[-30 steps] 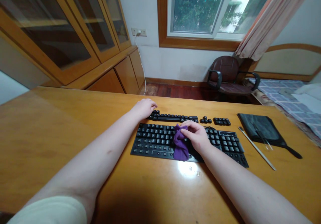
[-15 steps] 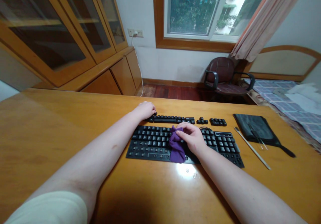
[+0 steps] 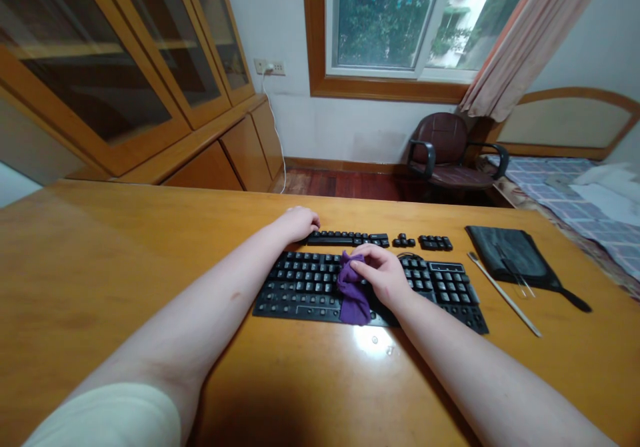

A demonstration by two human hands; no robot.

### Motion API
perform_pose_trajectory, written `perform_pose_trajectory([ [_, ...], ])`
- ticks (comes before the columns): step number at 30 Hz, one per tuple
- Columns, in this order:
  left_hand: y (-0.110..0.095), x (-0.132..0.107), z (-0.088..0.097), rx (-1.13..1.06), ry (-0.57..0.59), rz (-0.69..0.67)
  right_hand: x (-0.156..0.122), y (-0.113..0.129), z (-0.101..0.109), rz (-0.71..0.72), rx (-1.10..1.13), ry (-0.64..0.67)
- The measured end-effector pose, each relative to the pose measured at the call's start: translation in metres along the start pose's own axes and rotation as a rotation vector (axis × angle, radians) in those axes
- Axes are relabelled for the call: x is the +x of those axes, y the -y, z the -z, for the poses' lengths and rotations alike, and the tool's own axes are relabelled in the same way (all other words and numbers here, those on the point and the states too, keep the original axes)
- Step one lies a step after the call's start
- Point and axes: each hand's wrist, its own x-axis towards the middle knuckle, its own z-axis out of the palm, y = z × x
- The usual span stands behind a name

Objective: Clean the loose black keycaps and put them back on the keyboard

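A black keyboard [image 3: 305, 283] lies on the wooden table [image 3: 100, 267]. My right hand [image 3: 383, 275] rests on its middle, fingers closed round a purple cloth [image 3: 353, 290] that drapes over the keys. Behind the keyboard lies a row of loose black keycaps [image 3: 350, 238], with two smaller groups of keycaps [image 3: 435, 242] to its right. My left hand [image 3: 300, 222] sits at the left end of that row, fingers curled down over the first caps; what it grips is hidden.
A black pouch [image 3: 515, 255] with a black-handled tool lies at the right of the table, a thin pale stick [image 3: 503, 293] beside it. Beyond the table stand a wooden cabinet [image 3: 150, 87], a brown armchair [image 3: 450, 153] and a bed.
My left hand slid a little to the right along the keycap row. The right hand and the cloth stay where they were on the keyboard.
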Motion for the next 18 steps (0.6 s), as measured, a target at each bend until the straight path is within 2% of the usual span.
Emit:
perform_pose_trajectory([
  [3,-0.006,0.0,0.006,-0.048,-0.042,-0.017,0.0,0.0,0.0,-0.003,-0.004,-0.021],
  [6,-0.019,-0.011,0.014,-0.187,-0.191,-0.029,0.001,0.0,0.0,0.017,-0.024,-0.049],
  [8,-0.033,-0.027,0.017,-0.502,-0.356,-0.027,0.001,0.0,0.0,0.012,-0.025,-0.074],
  [11,-0.06,-0.06,0.011,-0.969,-0.445,0.026,0.003,0.0,0.0,0.008,-0.022,-0.117],
  [14,-0.085,-0.092,-0.005,-1.303,-0.419,0.096,0.004,-0.001,0.001,0.07,-0.08,-0.111],
  [18,-0.1,-0.111,-0.027,-1.519,-0.386,0.199,0.003,-0.001,0.003,0.146,-0.184,0.035],
])
